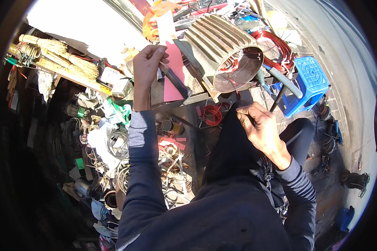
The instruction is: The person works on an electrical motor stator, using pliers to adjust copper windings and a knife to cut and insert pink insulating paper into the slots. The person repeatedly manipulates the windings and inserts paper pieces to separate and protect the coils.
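My left hand (148, 65) is raised at the near left of the bench, thumb and fingers pinched together. Whatever they hold, if anything, is too small to make out. Just beside it, a dark-handled tool (178, 83) lies over a pink sheet (174, 54). My right hand (259, 129) is closed in a pinch above my lap, off the bench's near edge; its contents are hidden. Between and beyond the hands, a ribbed metal motor housing (215, 39) lies on its side. Its open end faces me to the right, and reddish wire (230, 64) shows inside.
A red wire coil (282, 48) lies right of the housing. A blue plastic stool (310, 79) stands at the right. Straw brushes (65, 52) are at the far left. Below the bench are a smaller red coil (212, 114) and a heap of pale wire scraps (174, 171).
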{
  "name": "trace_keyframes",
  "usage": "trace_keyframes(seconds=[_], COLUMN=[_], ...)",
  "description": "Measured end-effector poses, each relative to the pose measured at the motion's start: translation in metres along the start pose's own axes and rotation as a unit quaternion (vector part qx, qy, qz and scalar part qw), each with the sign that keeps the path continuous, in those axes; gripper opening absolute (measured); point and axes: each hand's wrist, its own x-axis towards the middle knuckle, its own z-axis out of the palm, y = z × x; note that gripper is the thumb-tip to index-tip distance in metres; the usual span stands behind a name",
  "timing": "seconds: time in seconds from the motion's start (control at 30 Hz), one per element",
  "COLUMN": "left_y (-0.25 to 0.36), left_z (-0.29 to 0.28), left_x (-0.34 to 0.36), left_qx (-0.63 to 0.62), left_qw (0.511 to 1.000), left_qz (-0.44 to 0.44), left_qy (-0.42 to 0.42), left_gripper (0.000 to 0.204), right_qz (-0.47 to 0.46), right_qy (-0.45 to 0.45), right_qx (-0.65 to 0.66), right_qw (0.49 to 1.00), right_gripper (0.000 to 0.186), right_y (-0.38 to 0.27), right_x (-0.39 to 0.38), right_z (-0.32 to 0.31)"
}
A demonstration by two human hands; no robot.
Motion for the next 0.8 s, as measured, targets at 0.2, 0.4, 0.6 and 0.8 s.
trace_keyframes(seconds=[0.2,0.4,0.6,0.8], left_y=[-0.041,-0.079,-0.097,-0.100], left_z=[-0.006,0.001,-0.011,-0.021], left_x=[-0.131,-0.153,-0.152,-0.140], left_qx=[0.197,0.415,0.386,0.290], left_qw=[0.977,0.875,0.879,0.903], left_qz=[0.069,0.247,0.280,0.314], left_qy=[0.055,0.027,0.023,0.046], left_gripper=[0.033,0.062,0.044,0.025], right_qz=[-0.034,-0.190,-0.005,0.090], right_qy=[-0.126,-0.077,-0.193,-0.188], right_qx=[0.037,-0.169,-0.335,-0.129], right_qw=[0.991,0.964,0.922,0.969], right_gripper=[0.022,0.030,0.056,0.044], right_y=[-0.035,-0.058,-0.049,-0.065], right_x=[0.006,0.100,0.161,0.152], right_z=[0.046,0.137,0.185,0.138])
